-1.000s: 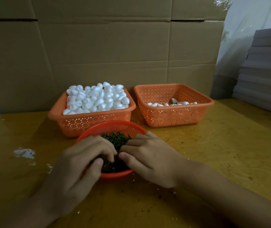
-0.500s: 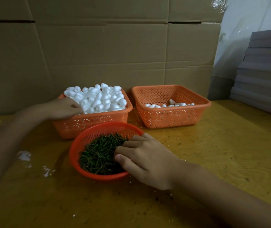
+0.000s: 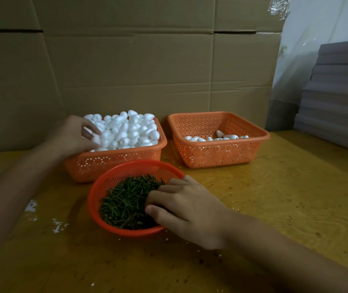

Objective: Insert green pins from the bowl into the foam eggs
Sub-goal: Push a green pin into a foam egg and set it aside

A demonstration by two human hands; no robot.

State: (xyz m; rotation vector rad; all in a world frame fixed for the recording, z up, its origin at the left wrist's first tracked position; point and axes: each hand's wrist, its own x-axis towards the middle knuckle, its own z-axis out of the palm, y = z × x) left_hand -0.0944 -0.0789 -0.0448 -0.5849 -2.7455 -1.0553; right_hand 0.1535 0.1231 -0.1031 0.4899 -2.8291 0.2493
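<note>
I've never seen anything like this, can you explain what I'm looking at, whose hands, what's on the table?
No machine here: a person's bare hands, filmed from one camera worn on their head, looking down. On the yellow wooden table stand a square orange plastic basket heaped with white foam eggs, a second orange basket holding only a few, and a round red mesh bowl of green pins. The left hand curls onto the heaped eggs; the right hand digs into the pins. Whether either grips anything is hidden.
</note>
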